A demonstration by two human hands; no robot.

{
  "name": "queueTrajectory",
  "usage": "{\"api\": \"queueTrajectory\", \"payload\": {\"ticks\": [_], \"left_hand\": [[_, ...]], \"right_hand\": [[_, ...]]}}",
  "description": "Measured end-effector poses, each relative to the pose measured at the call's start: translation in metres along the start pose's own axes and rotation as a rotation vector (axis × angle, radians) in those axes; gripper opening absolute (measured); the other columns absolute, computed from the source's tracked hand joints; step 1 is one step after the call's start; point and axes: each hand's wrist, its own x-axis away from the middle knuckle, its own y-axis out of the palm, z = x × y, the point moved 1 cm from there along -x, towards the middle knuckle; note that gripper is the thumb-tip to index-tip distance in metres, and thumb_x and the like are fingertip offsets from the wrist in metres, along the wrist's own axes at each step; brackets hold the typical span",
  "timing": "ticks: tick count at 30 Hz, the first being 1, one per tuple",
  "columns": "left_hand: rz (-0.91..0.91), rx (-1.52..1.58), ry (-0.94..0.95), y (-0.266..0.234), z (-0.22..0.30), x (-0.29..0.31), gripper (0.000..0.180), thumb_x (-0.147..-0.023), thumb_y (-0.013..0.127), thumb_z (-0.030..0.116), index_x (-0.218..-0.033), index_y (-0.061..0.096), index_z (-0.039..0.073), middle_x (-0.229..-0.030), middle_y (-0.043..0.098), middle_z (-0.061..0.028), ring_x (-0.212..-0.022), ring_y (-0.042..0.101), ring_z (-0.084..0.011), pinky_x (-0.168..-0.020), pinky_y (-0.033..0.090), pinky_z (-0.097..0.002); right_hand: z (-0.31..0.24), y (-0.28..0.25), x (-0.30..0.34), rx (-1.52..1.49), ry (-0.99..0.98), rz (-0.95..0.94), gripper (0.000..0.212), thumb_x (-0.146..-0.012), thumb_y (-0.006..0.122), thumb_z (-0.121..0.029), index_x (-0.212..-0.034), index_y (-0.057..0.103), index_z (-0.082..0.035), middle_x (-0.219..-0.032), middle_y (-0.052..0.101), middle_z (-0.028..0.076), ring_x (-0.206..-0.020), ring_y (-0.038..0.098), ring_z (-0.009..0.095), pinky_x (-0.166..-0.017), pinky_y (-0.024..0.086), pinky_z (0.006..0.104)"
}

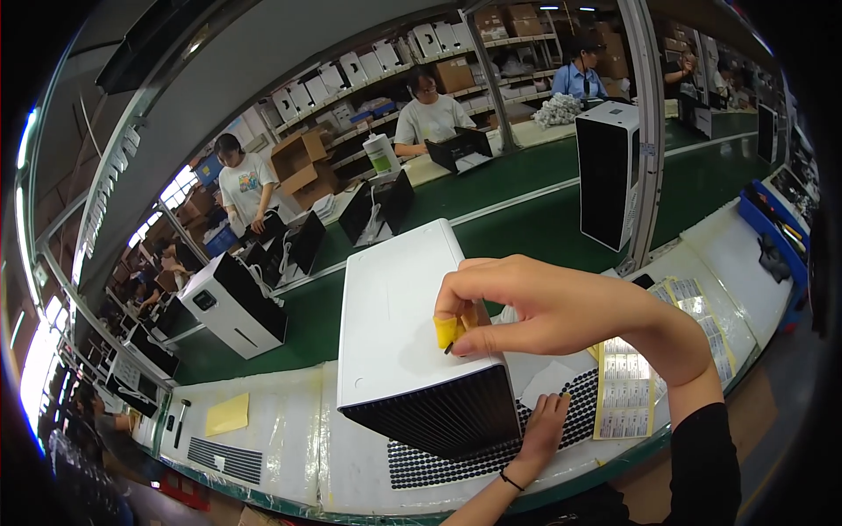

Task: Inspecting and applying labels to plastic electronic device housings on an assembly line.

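Observation:
A white box-shaped appliance (399,298) with a black ribbed side lies in front of me on the bench. Over its upper face is my right hand (517,307), a yellow finger cot (446,331) on one finger. Thumb and finger pinch a small black piece (449,348) close to the white surface. Lower down, beside the appliance, my left hand (542,430) rests with fingers extended on a sheet of round black pads (579,408), near a white paper (548,382). The appliance hides part of that sheet.
Label sheets (624,390) lie to the right, with a blue tool bin (772,223) beyond. At left are a yellow paper (228,414), a black-striped sheet (225,460) and a hammer (181,421). A green conveyor (491,219) carries more appliances (235,307); people work across it.

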Motion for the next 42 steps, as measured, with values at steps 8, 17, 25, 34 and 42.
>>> {"api": "queueTrajectory", "payload": {"ticks": [8,17,25,34,42], "left_hand": [[0.099,0.106,-0.026,0.004,-0.012,-0.007,0.035,-0.07,0.046,-0.01,-0.1,0.061,-0.001,-0.089,0.056,-0.0131,-0.086,0.05,-0.0309,-0.08,0.044,-0.0371],[-0.012,0.065,0.077,-0.01,0.002,0.0,0.034,-0.068,0.051,-0.01,-0.1,0.058,-0.002,-0.099,0.054,-0.0109,-0.089,0.05,-0.0294,-0.084,0.044,-0.0348],[0.158,0.113,0.32,-0.068,0.039,0.01,0.035,-0.07,0.058,-0.006,-0.105,0.057,-0.001,-0.1,0.054,-0.0111,-0.09,0.053,-0.027,-0.073,0.05,-0.0361],[1.003,-0.108,0.186,-0.302,0.056,0.012,0.035,-0.056,0.071,-0.018,-0.083,0.059,0.002,-0.085,0.057,-0.0103,-0.077,0.054,-0.0202,-0.062,0.039,-0.023],[0.701,0.494,-0.014,-0.33,0.041,-0.005,0.026,-0.069,0.066,-0.018,-0.088,0.061,-0.002,-0.089,0.057,-0.0076,-0.08,0.055,-0.0127,-0.071,0.045,-0.0228]], "right_hand": [[-0.009,0.002,-0.002,0.271,-0.185,0.028,0.012,-0.084,0.062,-0.008,-0.091,0.055,-0.002,-0.087,0.058,0.007,-0.082,0.053,0.02,-0.077,0.046,0.0339],[-0.002,0.015,0.012,0.469,-0.456,0.27,0.017,-0.077,0.069,-0.001,-0.089,0.058,-0.005,-0.082,0.06,0.004,-0.079,0.059,0.024,-0.089,0.05,0.0403],[0.025,0.034,0.022,0.44,-0.534,0.535,0.019,-0.076,0.069,0.0,-0.089,0.057,-0.008,-0.087,0.066,0.004,-0.085,0.062,0.022,-0.085,0.051,0.0446],[0.054,0.051,0.02,0.473,-0.72,0.726,0.007,-0.081,0.062,-0.005,-0.078,0.056,-0.007,-0.083,0.066,0.005,-0.082,0.058,0.021,-0.081,0.05,0.0395],[0.049,0.055,0.019,0.494,-0.723,0.718,0.008,-0.079,0.062,-0.002,-0.075,0.057,-0.007,-0.082,0.063,0.003,-0.082,0.056,0.02,-0.075,0.048,0.0343]]}}
